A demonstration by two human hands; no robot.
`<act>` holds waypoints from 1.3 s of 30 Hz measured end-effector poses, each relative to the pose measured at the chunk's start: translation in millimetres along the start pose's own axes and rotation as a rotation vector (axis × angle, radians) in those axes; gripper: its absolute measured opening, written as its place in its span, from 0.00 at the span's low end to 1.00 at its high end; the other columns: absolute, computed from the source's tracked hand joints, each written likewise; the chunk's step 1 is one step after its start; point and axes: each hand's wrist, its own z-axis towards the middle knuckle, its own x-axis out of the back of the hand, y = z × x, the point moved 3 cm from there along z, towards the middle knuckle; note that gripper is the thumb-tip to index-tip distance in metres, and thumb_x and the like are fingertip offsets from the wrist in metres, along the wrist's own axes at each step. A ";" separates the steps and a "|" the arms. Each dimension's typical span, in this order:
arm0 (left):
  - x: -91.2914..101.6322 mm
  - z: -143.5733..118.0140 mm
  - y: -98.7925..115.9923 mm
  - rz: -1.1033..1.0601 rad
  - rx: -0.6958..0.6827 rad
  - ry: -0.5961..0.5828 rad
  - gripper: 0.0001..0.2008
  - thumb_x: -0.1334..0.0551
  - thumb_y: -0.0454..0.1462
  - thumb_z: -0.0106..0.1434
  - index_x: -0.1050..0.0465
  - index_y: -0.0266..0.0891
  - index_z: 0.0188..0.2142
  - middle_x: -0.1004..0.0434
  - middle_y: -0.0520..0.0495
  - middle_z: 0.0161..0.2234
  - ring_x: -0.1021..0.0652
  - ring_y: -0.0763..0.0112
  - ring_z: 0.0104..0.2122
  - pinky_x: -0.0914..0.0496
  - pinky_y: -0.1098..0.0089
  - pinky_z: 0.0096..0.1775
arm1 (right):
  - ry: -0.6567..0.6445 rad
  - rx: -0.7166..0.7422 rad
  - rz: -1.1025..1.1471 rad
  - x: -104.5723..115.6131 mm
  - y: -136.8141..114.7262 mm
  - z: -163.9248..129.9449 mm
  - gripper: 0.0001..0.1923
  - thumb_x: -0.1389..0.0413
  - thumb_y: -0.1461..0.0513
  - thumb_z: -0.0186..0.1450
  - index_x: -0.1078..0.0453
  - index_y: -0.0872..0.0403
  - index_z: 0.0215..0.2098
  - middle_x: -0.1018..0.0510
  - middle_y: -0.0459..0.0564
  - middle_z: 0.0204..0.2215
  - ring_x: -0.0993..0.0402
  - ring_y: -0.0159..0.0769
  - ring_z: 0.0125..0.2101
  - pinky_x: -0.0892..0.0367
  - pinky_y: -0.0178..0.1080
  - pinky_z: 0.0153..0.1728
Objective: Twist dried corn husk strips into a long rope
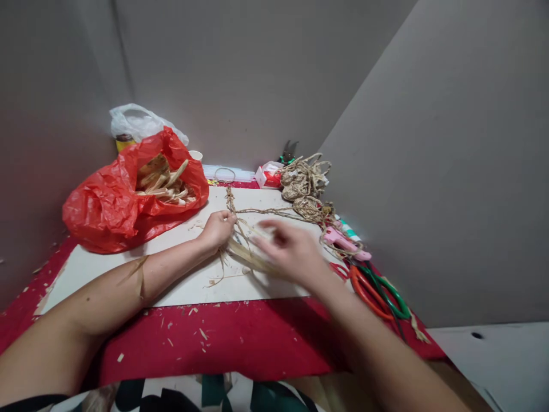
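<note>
My left hand [218, 230] is closed in a pinch on the lower end of a short braided cord [230, 199], which looks made of dry plant fibre. Loose strands hang below those fingertips. A wide pale strip of dry husk [249, 257] runs from beside the left hand toward my right hand [291, 249]. Motion smears the right fingers, so whether they hold a strand or the strip cannot be made out. Twisted twine [274, 212] stretches from the braid to a bundle at the right. Beneath both hands lies a white board [171, 286].
A red plastic bag [107, 200] of dry husks [160, 177] stands at the left, a white bag [137, 123] behind it. Twine bundles [302, 180], a pink glue gun [345, 243] and red-and-green-handled tools [373, 292] line the right. Scraps litter the red cloth [240, 337]. Grey walls enclose the table.
</note>
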 end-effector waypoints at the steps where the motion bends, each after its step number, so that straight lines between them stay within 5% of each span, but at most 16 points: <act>1: 0.4 -0.2 0.1 -0.017 0.001 0.000 0.09 0.45 0.36 0.59 0.39 0.37 0.23 0.42 0.58 0.13 0.41 0.81 0.14 0.47 0.78 0.20 | -0.081 0.044 -0.125 -26.6 -10.1 4.4 0.17 0.45 0.53 0.58 0.28 0.53 0.41 0.23 0.53 0.27 0.29 0.40 0.27 0.40 0.38 0.28; 3: 1.8 -0.2 0.3 -0.047 0.005 0.009 0.09 0.44 0.36 0.59 0.40 0.37 0.23 0.43 0.58 0.13 0.42 0.82 0.13 0.47 0.78 0.20 | -0.193 0.107 -0.316 -61.0 -20.4 9.7 0.10 0.48 0.58 0.61 0.28 0.54 0.33 0.23 0.55 0.25 0.29 0.39 0.26 0.42 0.37 0.27; 5: 2.8 0.2 0.1 -0.065 0.023 0.004 0.09 0.44 0.36 0.59 0.40 0.37 0.23 0.42 0.59 0.13 0.43 0.82 0.12 0.49 0.78 0.18 | -0.224 0.143 -0.373 -61.7 -16.1 11.7 0.10 0.52 0.61 0.62 0.29 0.54 0.31 0.22 0.54 0.26 0.29 0.38 0.26 0.42 0.36 0.27; 9: 2.3 1.4 -1.8 -0.084 0.086 -0.069 0.08 0.45 0.36 0.59 0.40 0.38 0.25 0.42 0.59 0.13 0.46 0.83 0.09 0.55 0.77 0.15 | -0.216 0.070 -0.395 3.7 28.1 18.2 0.15 0.56 0.58 0.64 0.31 0.54 0.28 0.23 0.52 0.26 0.29 0.37 0.26 0.41 0.35 0.27; 11: 1.9 1.8 -2.7 -0.104 0.113 -0.092 0.07 0.45 0.36 0.59 0.41 0.39 0.25 0.43 0.60 0.12 0.47 0.83 0.08 0.56 0.77 0.14 | -0.178 -0.143 -0.626 39.0 57.7 22.6 0.15 0.53 0.55 0.62 0.30 0.55 0.28 0.23 0.56 0.26 0.29 0.40 0.25 0.42 0.37 0.25; 14: 1.3 2.3 -3.5 -0.116 0.142 -0.116 0.07 0.44 0.36 0.59 0.40 0.39 0.25 0.45 0.60 0.11 0.47 0.84 0.08 0.57 0.77 0.14 | 0.001 -0.314 -0.741 65.2 78.0 24.7 0.21 0.51 0.51 0.60 0.29 0.59 0.41 0.22 0.63 0.31 0.27 0.47 0.29 0.40 0.40 0.25; 19: 1.3 3.0 -2.6 -0.116 0.146 -0.139 0.08 0.42 0.36 0.58 0.39 0.38 0.25 0.46 0.60 0.11 0.48 0.84 0.08 0.57 0.77 0.14 | 0.108 0.018 -0.055 27.6 41.5 29.0 0.21 0.55 0.54 0.63 0.32 0.56 0.49 0.24 0.53 0.30 0.29 0.38 0.30 0.37 0.38 0.31; 24: 1.8 3.5 -2.4 -0.155 0.137 -0.148 0.09 0.42 0.36 0.58 0.39 0.38 0.24 0.46 0.60 0.11 0.48 0.84 0.08 0.57 0.77 0.15 | -0.157 -0.030 0.487 -39.0 15.2 49.4 0.16 0.48 0.53 0.58 0.36 0.53 0.40 0.26 0.43 0.21 0.41 0.27 0.16 0.43 0.32 0.19; 29: 0.8 3.4 -2.0 -0.139 0.122 -0.143 0.08 0.44 0.35 0.59 0.38 0.37 0.24 0.45 0.60 0.11 0.47 0.84 0.09 0.57 0.76 0.14 | -0.118 -0.097 0.571 -63.2 25.5 63.1 0.12 0.46 0.54 0.57 0.41 0.53 0.29 0.27 0.44 0.18 0.43 0.25 0.13 0.47 0.30 0.15; 39: -1.4 2.3 2.3 -0.072 0.057 -0.152 0.09 0.43 0.37 0.59 0.35 0.36 0.24 0.42 0.58 0.12 0.45 0.84 0.10 0.55 0.76 0.14 | -0.031 -0.148 0.490 -60.4 32.4 62.0 0.07 0.48 0.59 0.57 0.40 0.53 0.25 0.31 0.41 0.13 0.44 0.25 0.12 0.47 0.30 0.15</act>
